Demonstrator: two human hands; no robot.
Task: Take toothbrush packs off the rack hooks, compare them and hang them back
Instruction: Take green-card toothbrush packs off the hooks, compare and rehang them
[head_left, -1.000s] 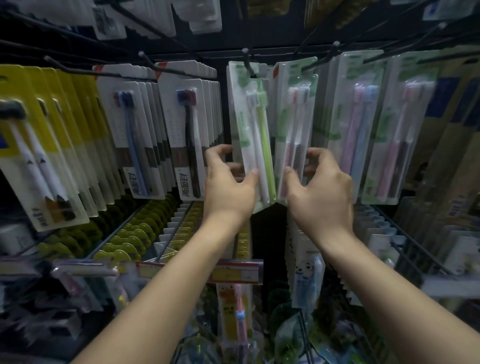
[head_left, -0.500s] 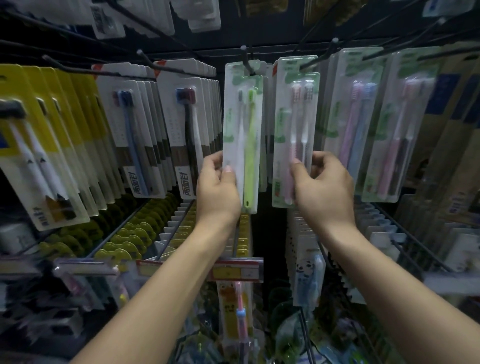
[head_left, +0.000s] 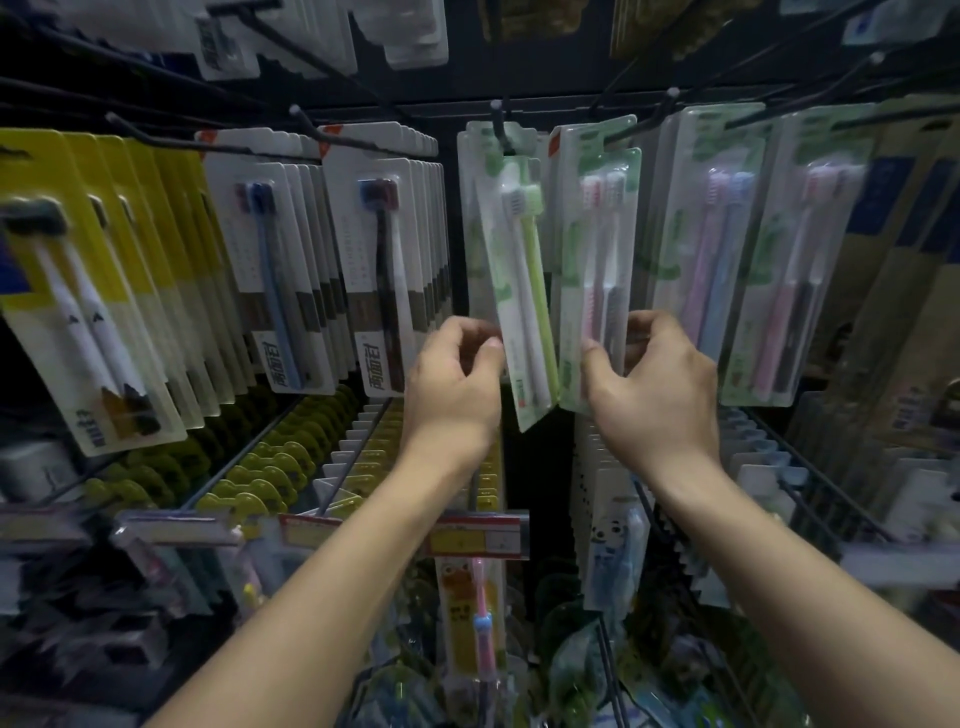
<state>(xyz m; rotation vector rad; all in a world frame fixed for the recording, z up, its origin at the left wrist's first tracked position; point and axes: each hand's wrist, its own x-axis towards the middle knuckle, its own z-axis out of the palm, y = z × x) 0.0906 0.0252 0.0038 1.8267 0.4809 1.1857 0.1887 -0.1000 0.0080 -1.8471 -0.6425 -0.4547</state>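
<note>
Two clear toothbrush packs hang side by side on the rack's black hooks (head_left: 497, 122). The left pack (head_left: 522, 291) holds a white and a green brush and is twisted, its lower end swung right. My left hand (head_left: 457, 384) pinches its left edge with curled fingers and thumb. The right pack (head_left: 597, 270) holds a pink and a grey brush. My right hand (head_left: 657, 387) grips its lower part, thumb on the front and fingers behind. The two packs' bottom corners meet between my hands.
Rows of white-carded packs (head_left: 384, 270) and yellow-carded packs (head_left: 98, 291) hang to the left, green-carded pairs (head_left: 717, 249) to the right. Below are rows of yellow cards (head_left: 260, 467), price tags (head_left: 478, 535) and children's brush packs (head_left: 613, 545).
The green-and-white pack faced me flat half a second ago; it is now twisted, its lower end swung right against the pink pack. Both hands have dropped slightly.
</note>
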